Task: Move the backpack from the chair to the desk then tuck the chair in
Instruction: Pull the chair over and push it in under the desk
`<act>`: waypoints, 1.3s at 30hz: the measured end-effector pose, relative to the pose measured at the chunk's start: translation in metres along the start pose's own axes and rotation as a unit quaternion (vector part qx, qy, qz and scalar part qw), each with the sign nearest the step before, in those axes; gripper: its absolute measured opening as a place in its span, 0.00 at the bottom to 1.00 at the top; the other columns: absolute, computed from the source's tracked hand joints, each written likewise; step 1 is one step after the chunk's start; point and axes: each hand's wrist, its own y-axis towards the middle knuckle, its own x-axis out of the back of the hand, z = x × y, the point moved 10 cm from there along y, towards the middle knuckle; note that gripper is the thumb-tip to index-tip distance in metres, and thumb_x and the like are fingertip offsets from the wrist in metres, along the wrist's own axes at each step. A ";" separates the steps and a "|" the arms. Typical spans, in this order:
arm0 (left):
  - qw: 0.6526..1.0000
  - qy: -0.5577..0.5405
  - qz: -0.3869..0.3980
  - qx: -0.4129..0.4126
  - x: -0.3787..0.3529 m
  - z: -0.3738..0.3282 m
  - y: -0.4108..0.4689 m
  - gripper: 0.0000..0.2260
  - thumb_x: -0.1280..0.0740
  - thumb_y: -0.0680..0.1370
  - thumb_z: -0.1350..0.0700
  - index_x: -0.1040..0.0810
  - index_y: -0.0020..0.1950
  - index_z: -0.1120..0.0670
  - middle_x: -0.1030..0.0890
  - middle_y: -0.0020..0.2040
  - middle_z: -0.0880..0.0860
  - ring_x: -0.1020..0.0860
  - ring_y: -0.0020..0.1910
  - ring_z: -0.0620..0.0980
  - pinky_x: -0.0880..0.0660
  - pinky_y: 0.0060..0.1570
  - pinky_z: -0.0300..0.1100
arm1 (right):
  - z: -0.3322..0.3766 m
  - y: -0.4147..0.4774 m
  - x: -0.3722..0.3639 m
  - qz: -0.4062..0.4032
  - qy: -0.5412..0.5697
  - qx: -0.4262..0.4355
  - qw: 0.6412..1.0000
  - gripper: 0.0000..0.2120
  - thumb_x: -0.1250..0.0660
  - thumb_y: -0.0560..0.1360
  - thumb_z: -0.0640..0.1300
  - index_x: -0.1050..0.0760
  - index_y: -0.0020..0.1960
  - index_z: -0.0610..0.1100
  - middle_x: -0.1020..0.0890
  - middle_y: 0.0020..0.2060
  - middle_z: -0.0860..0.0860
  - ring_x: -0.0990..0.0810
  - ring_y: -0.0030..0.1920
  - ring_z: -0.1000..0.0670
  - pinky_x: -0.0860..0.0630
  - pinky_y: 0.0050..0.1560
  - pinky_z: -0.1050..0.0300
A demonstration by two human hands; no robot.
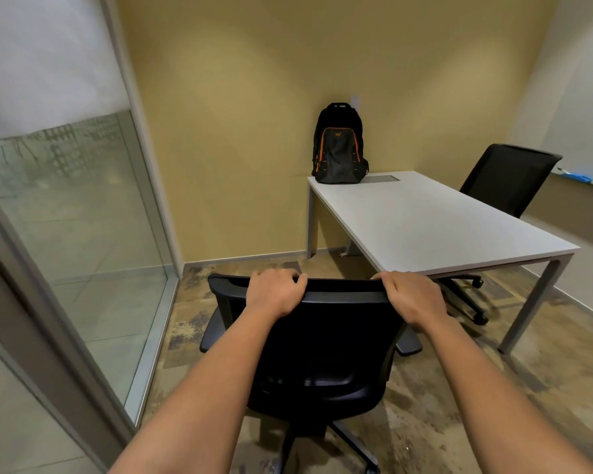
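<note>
Both hands, left hand (274, 290) and right hand (412, 297), grip the office chair (317, 340) backrest; the person should roll it straight under the desk (435, 220) ahead-right.

Backpack (339, 148) blk w/ orange trim — desk (432, 220) white, chair (322, 343) blk, wall (254, 97) mustard.

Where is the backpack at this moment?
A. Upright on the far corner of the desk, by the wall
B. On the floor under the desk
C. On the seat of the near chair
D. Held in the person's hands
A: the backpack stands upright on the far corner of the desk, while both hands grip the near chair's backrest.
</note>
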 end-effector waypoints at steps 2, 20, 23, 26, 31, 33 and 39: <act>1.000 -0.006 0.000 -0.001 0.000 -0.003 0.001 0.22 0.51 0.79 0.42 0.20 0.54 0.48 0.20 0.44 0.53 0.25 0.46 0.53 0.36 0.50 0.49 | -0.003 0.003 0.001 -0.007 -0.015 0.010 1.000 0.24 0.58 0.80 0.53 0.23 0.57 0.60 0.17 0.49 0.54 0.24 0.45 0.53 0.35 0.40 0.58; 0.999 0.009 -0.046 0.014 0.010 0.027 0.039 0.20 0.51 0.80 0.44 0.20 0.54 0.47 0.18 0.47 0.57 0.22 0.49 0.57 0.37 0.43 0.47 | 0.018 0.054 -0.016 -0.013 0.029 -0.003 0.999 0.26 0.55 0.81 0.54 0.18 0.49 0.50 0.17 0.39 0.51 0.28 0.33 0.57 0.35 0.36 0.65; 0.998 0.018 -0.052 0.015 0.010 0.037 0.054 0.20 0.50 0.80 0.44 0.20 0.55 0.46 0.17 0.48 0.57 0.22 0.50 0.58 0.37 0.43 0.47 | 0.024 0.069 -0.022 -0.017 0.025 -0.007 1.000 0.27 0.56 0.81 0.53 0.18 0.49 0.49 0.18 0.37 0.51 0.28 0.32 0.57 0.32 0.42 0.61; 0.998 0.024 -0.062 0.010 0.010 0.047 0.071 0.20 0.50 0.79 0.43 0.20 0.54 0.47 0.17 0.48 0.57 0.22 0.50 0.58 0.38 0.42 0.46 | 0.030 0.084 -0.029 -0.013 0.026 -0.009 1.000 0.26 0.55 0.81 0.53 0.19 0.50 0.49 0.18 0.38 0.51 0.29 0.31 0.58 0.33 0.42 0.61; 0.998 0.027 -0.060 0.001 0.010 0.067 0.102 0.21 0.51 0.79 0.42 0.20 0.55 0.46 0.17 0.49 0.57 0.22 0.51 0.58 0.38 0.44 0.46 | 0.042 0.109 -0.039 0.004 0.017 -0.020 1.000 0.24 0.55 0.81 0.52 0.20 0.53 0.48 0.16 0.44 0.49 0.28 0.37 0.55 0.34 0.42 0.60; 0.998 0.023 -0.059 -0.011 0.011 0.075 0.114 0.21 0.51 0.79 0.42 0.20 0.56 0.46 0.17 0.49 0.57 0.22 0.51 0.58 0.39 0.44 0.46 | 0.049 0.118 -0.042 0.005 0.009 -0.027 1.000 0.23 0.55 0.81 0.51 0.21 0.55 0.50 0.16 0.46 0.50 0.28 0.39 0.55 0.33 0.43 0.60; 0.998 0.013 -0.041 -0.040 0.012 0.105 0.149 0.20 0.51 0.79 0.43 0.22 0.58 0.46 0.18 0.51 0.58 0.23 0.51 0.59 0.37 0.44 0.47 | 0.070 0.140 -0.053 -0.014 0.006 -0.067 0.998 0.22 0.55 0.81 0.52 0.22 0.57 0.55 0.17 0.48 0.52 0.22 0.47 0.51 0.26 0.50 0.55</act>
